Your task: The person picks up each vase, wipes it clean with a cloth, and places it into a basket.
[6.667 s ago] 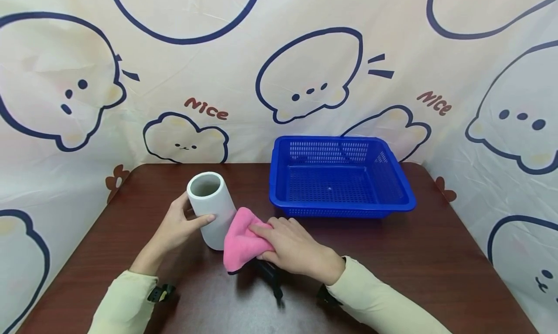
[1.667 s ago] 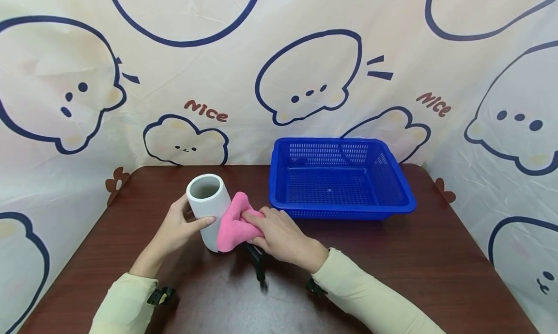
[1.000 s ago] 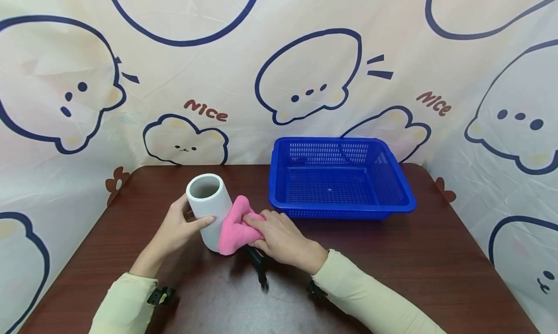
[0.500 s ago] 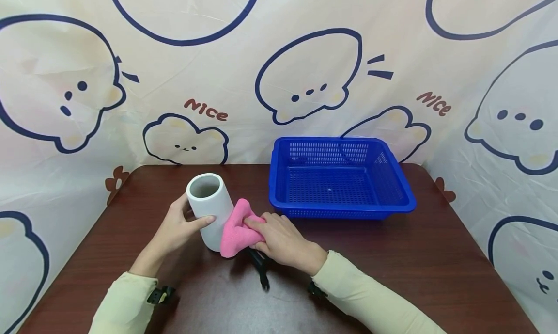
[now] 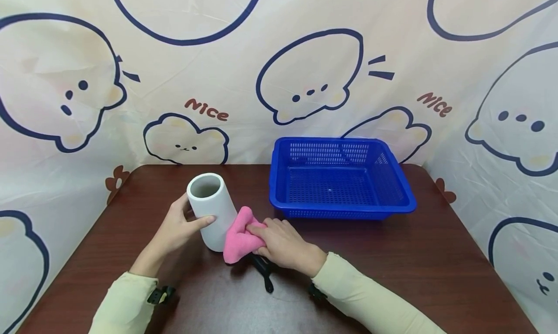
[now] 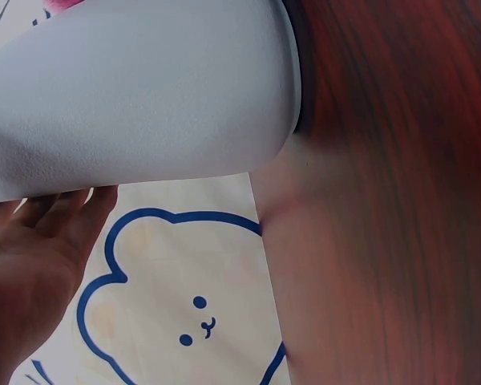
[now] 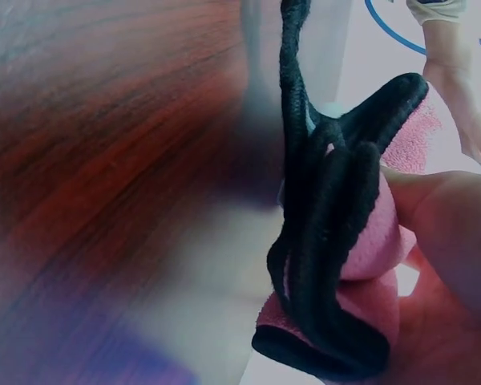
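A white cylindrical vase [image 5: 213, 213], its mouth facing up, stands on the brown table. My left hand [image 5: 180, 222] grips its left side, thumb across the front and fingers behind; the left wrist view shows several fingertips [image 6: 92, 204] against the vase wall [image 6: 144, 96]. Bunched in my right hand [image 5: 285, 244] is a pink cloth [image 5: 240, 239], pinched under the thumb and touching the vase's lower right side. Its black edging [image 5: 263, 275] hangs below the hand; in the right wrist view this edging [image 7: 317, 233] lies in folds. The right fingers behind the cloth are partly hidden.
A blue plastic basket [image 5: 340, 210] with mesh walls stands at the back right of the table [image 5: 392, 261], holding nothing visible. A cartoon-printed cloth backdrop [image 5: 244, 82] closes off the back and both sides.
Over the last second or so, my right hand has slid the pink cloth down the vase and a little rightward. The left hand and the vase have stayed put.
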`<action>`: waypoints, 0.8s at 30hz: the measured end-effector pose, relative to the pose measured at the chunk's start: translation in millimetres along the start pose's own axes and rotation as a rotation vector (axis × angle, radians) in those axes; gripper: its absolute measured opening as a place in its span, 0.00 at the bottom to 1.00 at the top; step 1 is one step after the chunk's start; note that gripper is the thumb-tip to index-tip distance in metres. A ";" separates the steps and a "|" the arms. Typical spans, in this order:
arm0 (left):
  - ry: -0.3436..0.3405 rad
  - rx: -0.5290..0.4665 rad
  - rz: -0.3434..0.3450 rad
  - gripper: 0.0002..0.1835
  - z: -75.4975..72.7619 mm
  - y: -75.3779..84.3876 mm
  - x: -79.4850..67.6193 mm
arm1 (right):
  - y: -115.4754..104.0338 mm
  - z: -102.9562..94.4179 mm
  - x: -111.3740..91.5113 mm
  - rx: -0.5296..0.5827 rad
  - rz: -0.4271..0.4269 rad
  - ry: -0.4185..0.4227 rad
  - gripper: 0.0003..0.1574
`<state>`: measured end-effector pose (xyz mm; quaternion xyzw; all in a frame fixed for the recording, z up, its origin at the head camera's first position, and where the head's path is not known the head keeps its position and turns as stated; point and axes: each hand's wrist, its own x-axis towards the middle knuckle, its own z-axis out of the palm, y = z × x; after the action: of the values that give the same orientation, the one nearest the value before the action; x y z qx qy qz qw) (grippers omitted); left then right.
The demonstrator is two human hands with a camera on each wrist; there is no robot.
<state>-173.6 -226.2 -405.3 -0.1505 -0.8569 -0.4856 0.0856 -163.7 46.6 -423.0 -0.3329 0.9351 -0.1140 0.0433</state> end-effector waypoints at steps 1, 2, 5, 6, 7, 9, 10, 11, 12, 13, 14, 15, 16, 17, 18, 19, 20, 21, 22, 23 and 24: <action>0.000 0.003 -0.001 0.35 0.1 0.1 0.2 | 0.3 0.7 0.0 -0.004 0.000 -0.002 0.33; -0.001 0.005 -0.002 0.35 0.1 0.2 0.4 | 0.6 1.3 -0.1 -0.006 0.001 -0.007 0.33; -0.003 0.012 -0.003 0.35 0.0 0.4 0.8 | 1.1 2.5 0.1 -0.013 -0.001 -0.017 0.33; -0.002 0.014 -0.002 0.35 0.0 0.3 0.8 | 1.2 2.7 0.1 -0.015 -0.003 -0.020 0.32; -0.002 0.016 -0.003 0.35 0.0 0.3 0.7 | 1.3 3.0 0.0 -0.015 -0.005 -0.023 0.32; -0.001 0.014 -0.001 0.35 0.1 0.1 0.6 | 1.4 3.7 0.1 -0.021 -0.010 -0.029 0.31; -0.001 0.013 0.000 0.35 0.2 0.0 0.5 | 1.4 3.9 0.0 -0.024 -0.012 -0.032 0.31; 0.000 0.010 0.001 0.35 0.3 -0.2 0.5 | 1.4 4.1 0.0 -0.028 -0.014 -0.035 0.31; 0.000 0.008 0.001 0.35 0.4 -0.3 0.3 | 1.4 4.5 0.1 -0.032 -0.015 -0.037 0.31; 0.000 0.009 0.001 0.35 0.4 -0.4 0.2 | 1.5 5.0 0.3 -0.035 -0.017 -0.038 0.30; 0.001 0.011 0.000 0.35 0.5 -0.7 0.1 | 1.5 5.4 0.4 -0.040 -0.018 -0.039 0.30; 0.001 0.011 0.000 0.35 0.5 -0.9 0.0 | 1.5 5.6 0.4 -0.044 -0.020 -0.038 0.30; 0.002 0.010 -0.001 0.35 0.4 -0.9 -0.1 | 1.4 5.8 0.5 -0.046 -0.021 -0.041 0.29; 0.001 0.007 -0.001 0.34 0.3 -0.9 -0.1 | 1.3 6.0 0.7 -0.045 -0.020 -0.044 0.28; 0.002 0.008 -0.002 0.34 0.2 -0.8 -0.2 | 1.2 6.4 0.7 -0.046 -0.020 -0.049 0.28; 0.002 0.009 -0.004 0.34 0.1 -0.8 -0.3 | 1.0 6.8 0.7 -0.046 -0.018 -0.057 0.28; 0.000 0.008 -0.006 0.34 0.0 -0.7 -0.3 | 0.8 7.2 0.6 -0.044 -0.016 -0.065 0.28; -0.001 0.006 -0.007 0.34 0.0 -0.6 -0.5 | 0.6 7.7 0.5 -0.045 -0.014 -0.072 0.27; -0.002 0.006 -0.008 0.34 0.0 -0.5 -0.5 | 0.5 8.3 0.4 -0.044 -0.012 -0.079 0.27; -0.002 0.006 -0.008 0.35 0.0 -0.4 -0.4 | 0.3 8.6 0.3 -0.046 -0.011 -0.084 0.27; -0.002 0.007 -0.008 0.35 -0.1 -0.3 -0.5 | 0.3 9.0 0.4 -0.050 -0.011 -0.087 0.27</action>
<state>-173.2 -226.5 -405.6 -0.1471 -0.8593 -0.4827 0.0832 -162.7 44.9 -431.8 -0.3437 0.9330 -0.0762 0.0748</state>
